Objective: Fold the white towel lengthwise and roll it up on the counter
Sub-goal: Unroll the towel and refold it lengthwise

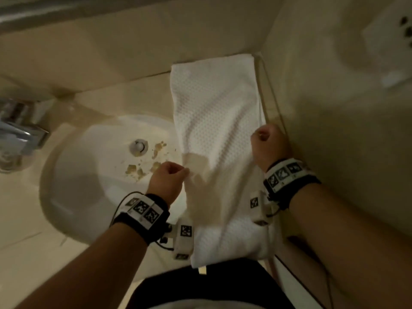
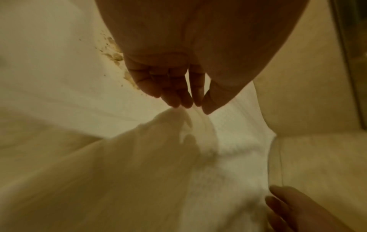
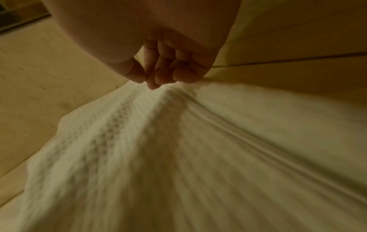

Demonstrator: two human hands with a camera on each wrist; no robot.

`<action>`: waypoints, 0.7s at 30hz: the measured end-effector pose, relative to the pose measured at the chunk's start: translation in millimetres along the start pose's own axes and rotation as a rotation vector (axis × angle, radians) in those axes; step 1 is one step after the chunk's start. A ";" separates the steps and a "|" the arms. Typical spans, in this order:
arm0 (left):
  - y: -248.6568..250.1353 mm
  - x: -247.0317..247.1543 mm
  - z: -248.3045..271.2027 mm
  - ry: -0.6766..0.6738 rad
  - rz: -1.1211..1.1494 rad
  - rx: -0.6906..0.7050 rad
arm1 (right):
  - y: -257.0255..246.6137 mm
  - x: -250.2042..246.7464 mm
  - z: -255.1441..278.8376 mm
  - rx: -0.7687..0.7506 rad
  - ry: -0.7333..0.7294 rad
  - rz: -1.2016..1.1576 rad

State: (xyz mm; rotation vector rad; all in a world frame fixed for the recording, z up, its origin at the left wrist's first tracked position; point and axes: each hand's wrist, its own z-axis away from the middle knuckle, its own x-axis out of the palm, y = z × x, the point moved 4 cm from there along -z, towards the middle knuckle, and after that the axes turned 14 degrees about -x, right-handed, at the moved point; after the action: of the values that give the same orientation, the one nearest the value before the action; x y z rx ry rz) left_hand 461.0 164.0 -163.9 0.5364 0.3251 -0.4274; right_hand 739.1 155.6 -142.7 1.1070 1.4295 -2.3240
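Towel (image 1: 217, 121) lay lengthwise on the desk (image 1: 138, 97), far end flat against the back wall, near end draped over the front edge toward me. It sat in the corner, right edge beside the side wall (image 1: 323, 108), left edge overlapping the sink (image 1: 89, 166) rim.

My left hand (image 1: 168, 178) pinched the left edge of the towel between thumb and fingertips (image 2: 178, 102), cloth lifted and bunched there. My right hand (image 1: 268, 144) pinched the right edge further up, fingers curled round it; ridges ran out from that grip in the right wrist view.

Judged step: the lengthwise fold, left edge going over to the right.

To do it well:
- keep both pinches on the hem, not bulk cloth
- hold the towel taut between the hands so the fold line runs straight
- keep the left edge out of the basin: brown debris (image 1: 142, 168) near the drain (image 1: 138, 147)
- line up the edges before pressing flat, or the roll would cone.
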 end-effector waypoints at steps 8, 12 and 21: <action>-71.9 23.5 60.5 -0.293 -0.503 0.095 | 77.2 -7.1 171.5 0.168 0.050 0.064; -96.9 26.3 75.4 -0.276 -0.626 0.231 | 102.1 -1.3 227.1 0.245 0.000 0.020; -106.5 35.2 84.2 -0.242 -0.624 0.269 | 97.5 12.7 246.6 0.166 -0.045 0.151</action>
State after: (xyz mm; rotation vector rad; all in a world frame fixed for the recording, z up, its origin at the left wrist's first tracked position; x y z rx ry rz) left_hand 456.9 24.1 -154.4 0.6336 0.1957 -1.1421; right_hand 659.1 -97.2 -155.7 1.1538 1.1123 -2.3774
